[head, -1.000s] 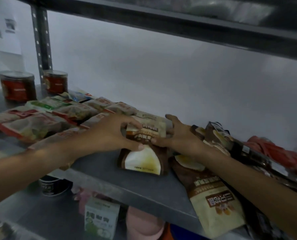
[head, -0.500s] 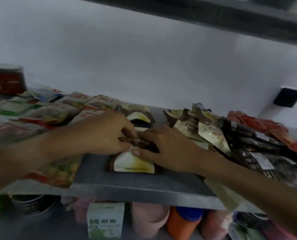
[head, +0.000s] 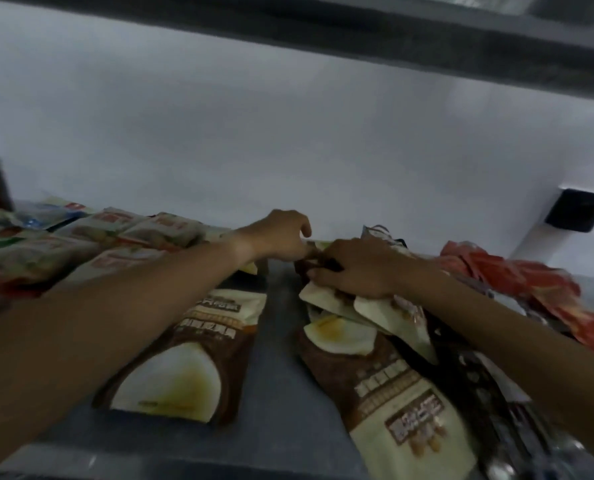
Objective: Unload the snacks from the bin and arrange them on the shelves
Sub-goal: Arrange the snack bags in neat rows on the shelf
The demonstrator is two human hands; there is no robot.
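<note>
Both arms reach across a smooth grey metal shelf (head: 281, 393) with a white wall behind it. The right hand (head: 354, 268) has its fingers curled round a crinkled brown-and-cream pouch (head: 326, 296), gripping it at the top of a loose heap of the same glossy flat packets; a larger one of these (head: 392, 403) lies lowest in the heap, its printed cream end toward the shelf's front edge. The left hand (head: 281, 237) sits just beside the right, fingers bent and knuckles up at the back of the shelf; blur hides whether its fingertips pinch anything, so I cannot tell. Under the left forearm a single brown pouch (head: 184, 358) with a pale rounded panel lies flat, apart from the heap. To the left, plump clear-film snack packs (head: 122, 230) with red labels lie side by side in rows. Far right, crumpled red wrappers (head: 517, 275) are piled, with dark packets (head: 489, 393) in front of them.
</note>
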